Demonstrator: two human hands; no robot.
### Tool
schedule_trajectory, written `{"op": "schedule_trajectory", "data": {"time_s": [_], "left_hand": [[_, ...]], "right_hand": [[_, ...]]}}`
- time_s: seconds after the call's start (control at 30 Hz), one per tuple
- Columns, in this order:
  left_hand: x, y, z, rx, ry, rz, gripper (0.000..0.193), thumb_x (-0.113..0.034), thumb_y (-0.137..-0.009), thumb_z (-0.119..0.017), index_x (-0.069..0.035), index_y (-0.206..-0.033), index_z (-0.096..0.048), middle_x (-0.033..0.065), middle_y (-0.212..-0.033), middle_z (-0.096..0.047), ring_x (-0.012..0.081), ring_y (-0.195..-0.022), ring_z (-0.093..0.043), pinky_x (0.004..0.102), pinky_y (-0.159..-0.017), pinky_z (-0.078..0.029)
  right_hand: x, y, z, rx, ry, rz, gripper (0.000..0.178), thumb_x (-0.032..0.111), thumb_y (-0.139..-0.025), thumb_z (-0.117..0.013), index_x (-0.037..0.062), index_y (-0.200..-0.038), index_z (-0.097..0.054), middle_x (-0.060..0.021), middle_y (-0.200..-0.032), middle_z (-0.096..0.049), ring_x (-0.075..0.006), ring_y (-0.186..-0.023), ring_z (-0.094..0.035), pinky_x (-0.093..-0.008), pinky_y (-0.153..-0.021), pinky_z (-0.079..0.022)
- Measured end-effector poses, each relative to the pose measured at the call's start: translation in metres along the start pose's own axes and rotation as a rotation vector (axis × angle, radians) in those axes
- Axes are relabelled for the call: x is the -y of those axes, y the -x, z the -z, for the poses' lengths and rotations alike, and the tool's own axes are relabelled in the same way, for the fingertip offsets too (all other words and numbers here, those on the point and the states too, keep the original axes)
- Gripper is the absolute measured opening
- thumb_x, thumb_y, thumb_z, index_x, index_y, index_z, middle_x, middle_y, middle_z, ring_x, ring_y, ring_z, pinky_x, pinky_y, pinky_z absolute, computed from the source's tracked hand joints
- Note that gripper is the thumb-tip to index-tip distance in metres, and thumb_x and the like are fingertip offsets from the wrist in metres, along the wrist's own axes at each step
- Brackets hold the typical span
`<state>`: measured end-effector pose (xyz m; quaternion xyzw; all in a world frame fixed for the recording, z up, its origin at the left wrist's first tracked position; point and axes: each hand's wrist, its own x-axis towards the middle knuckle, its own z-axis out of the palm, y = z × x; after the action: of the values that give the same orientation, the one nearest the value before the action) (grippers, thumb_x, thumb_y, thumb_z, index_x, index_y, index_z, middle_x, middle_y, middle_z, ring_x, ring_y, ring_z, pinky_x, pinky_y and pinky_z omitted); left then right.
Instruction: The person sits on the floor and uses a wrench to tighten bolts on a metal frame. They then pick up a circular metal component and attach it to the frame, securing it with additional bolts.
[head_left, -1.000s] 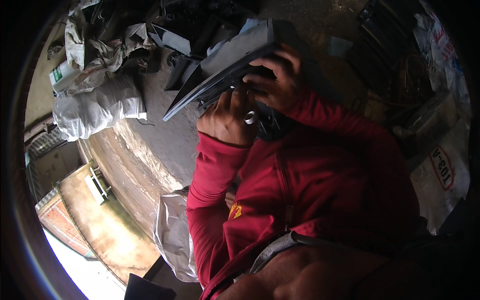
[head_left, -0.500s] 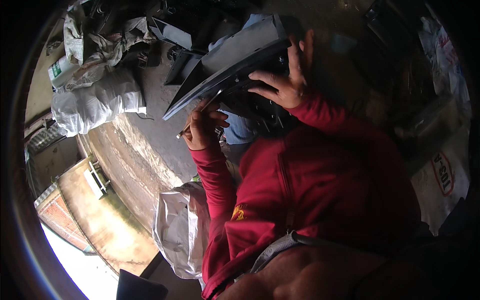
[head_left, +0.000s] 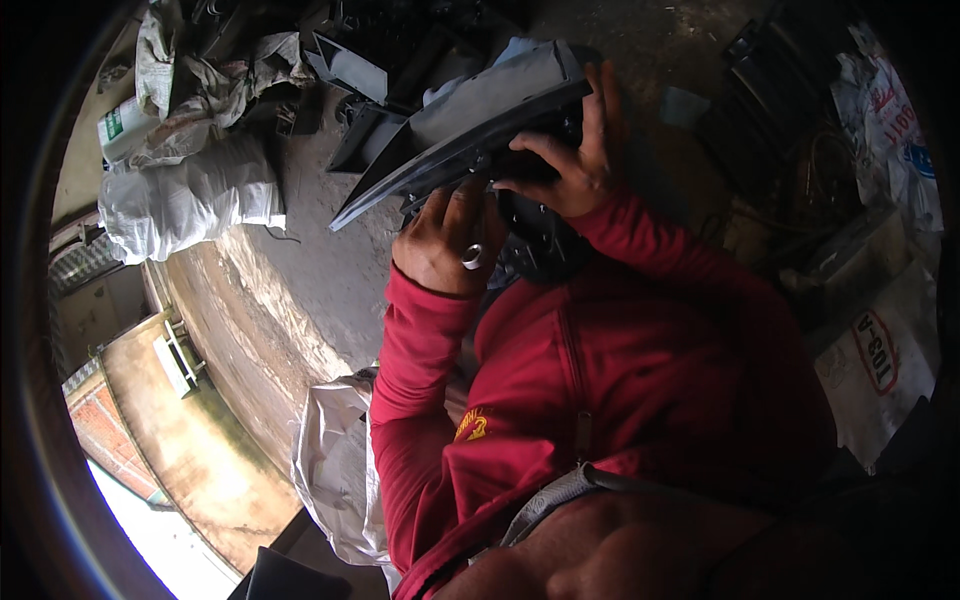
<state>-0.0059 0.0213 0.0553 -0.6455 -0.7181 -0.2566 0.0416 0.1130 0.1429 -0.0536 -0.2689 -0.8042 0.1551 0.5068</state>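
A wedge-shaped casing (head_left: 490,100), grey on its broad face with a black rim, is tilted in front of me. My right hand (head_left: 578,165) grips its right end, fingers over the edge and thumb reaching across the black inner side. Against the lower rim my left hand (head_left: 445,240) is closed, knuckles up, its fingertips hidden by the casing. From that fist sticks the pale metal end of a thin rod-like tool (head_left: 472,257); the rest of it is covered by the hand. Small bright points, perhaps screws, dot the casing's black inner side.
Grey-and-black casings (head_left: 350,68) lie on the floor beyond the piece. White sacks (head_left: 190,200) are heaped at the left, and another white sack (head_left: 335,470) stands by my left elbow. Dark panels (head_left: 790,110) and a printed sack (head_left: 880,370) are on the right.
My left hand has moved right and turned over, bringing the rod-like tool in under the casing's rim. My right hand keeps its grip, with the casing shifted slightly.
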Motion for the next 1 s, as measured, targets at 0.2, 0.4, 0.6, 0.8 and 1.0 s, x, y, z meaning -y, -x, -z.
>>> {"op": "schedule_trajectory", "data": {"time_s": [0.2,0.4,0.6,0.8,1.0], "left_hand": [[-0.009,-0.021,-0.013,0.194,-0.180,0.031,0.011,-0.018,-0.080,-0.066,-0.010,-0.088,-0.063,0.0142,-0.078,-0.063,0.0336,-0.063,-0.066,0.0406,-0.053,-0.054],[0.067,0.059,-0.033,-0.304,1.394,0.685,0.031,-0.019,-0.101,-0.053,0.009,-0.111,-0.063,0.0202,-0.089,-0.071,0.0279,-0.074,-0.072,0.0357,-0.067,-0.060],[0.014,0.042,-0.017,-0.279,0.742,0.469,0.025,-0.015,-0.099,-0.057,0.006,-0.107,-0.065,0.0153,-0.088,-0.073,0.0225,-0.077,-0.072,0.0323,-0.065,-0.058],[-0.004,0.006,-0.015,-0.079,-0.010,0.148,0.016,-0.013,-0.083,-0.070,-0.009,-0.099,-0.069,0.0096,-0.077,-0.068,0.0297,-0.064,-0.069,0.0372,-0.054,-0.054],[-0.025,-0.023,-0.018,0.247,-0.322,0.170,0.013,-0.024,-0.084,-0.069,-0.013,-0.091,-0.067,0.0097,-0.076,-0.067,0.0312,-0.062,-0.067,0.0390,-0.051,-0.052]], "right_hand": [[0.000,0.005,0.001,0.062,0.042,0.001,0.040,0.046,-0.058,-0.088,0.0287,-0.091,-0.072,-0.0232,-0.156,-0.024,-0.0555,-0.141,-0.021,-0.0635,-0.102,-0.035],[-0.003,-0.001,0.002,0.028,-0.013,0.041,0.046,0.042,-0.051,-0.093,0.0281,-0.090,-0.073,-0.0233,-0.155,-0.025,-0.0574,-0.138,-0.025,-0.0618,-0.104,-0.036],[-0.005,-0.003,-0.003,-0.017,-0.096,0.047,0.042,0.041,-0.055,-0.092,0.0232,-0.087,-0.073,-0.0277,-0.155,-0.020,-0.0610,-0.139,-0.018,-0.0652,-0.106,-0.035],[-0.007,-0.005,-0.001,0.011,-0.059,0.071,0.038,0.042,-0.060,-0.089,0.0227,-0.089,-0.073,-0.0302,-0.156,-0.018,-0.0606,-0.140,-0.016,-0.0650,-0.109,-0.032],[-0.008,-0.003,-0.002,0.017,-0.057,0.075,0.033,0.033,-0.062,-0.088,0.0245,-0.089,-0.071,-0.0293,-0.154,-0.022,-0.0582,-0.140,-0.019,-0.0639,-0.109,-0.032]]}}
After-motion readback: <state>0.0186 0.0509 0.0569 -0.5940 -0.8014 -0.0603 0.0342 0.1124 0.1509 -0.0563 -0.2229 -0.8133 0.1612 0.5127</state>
